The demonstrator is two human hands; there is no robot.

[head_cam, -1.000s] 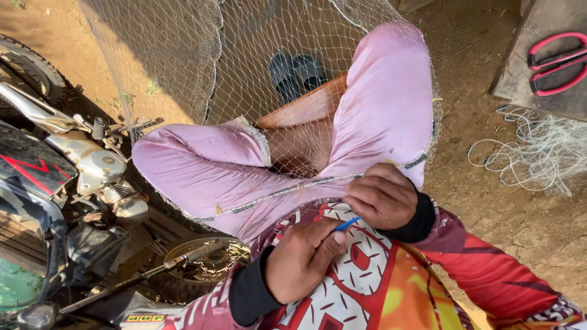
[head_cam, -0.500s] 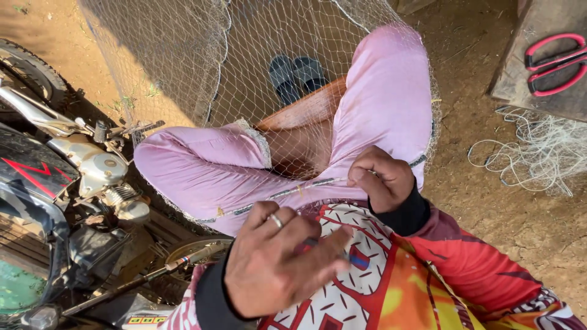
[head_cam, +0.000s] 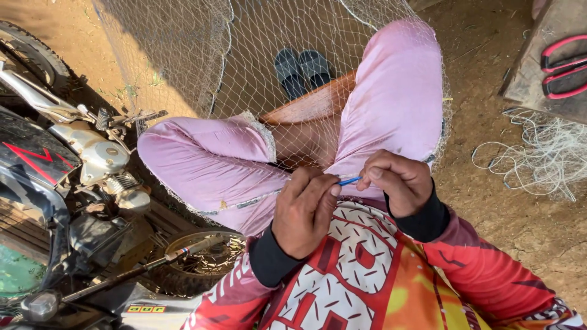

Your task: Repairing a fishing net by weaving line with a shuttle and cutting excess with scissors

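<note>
A thin blue netting needle is pinched between my two hands just above my lap. My left hand grips its left end with fingers closed. My right hand holds the right end between thumb and forefinger. A fine white fishing net drapes over my knees in pink trousers and stretches away in front of me. The needle's middle shows; its ends are hidden by my fingers.
A motorcycle stands close on the left, its wheel near my left elbow. Dark sandals lie under the net ahead. Red-handled scissors rest on a board at upper right, beside a heap of loose net line.
My left hand swung down and out toward the camera, then came back up to meet my right hand at the blue needle. My right hand stayed near my lap.
</note>
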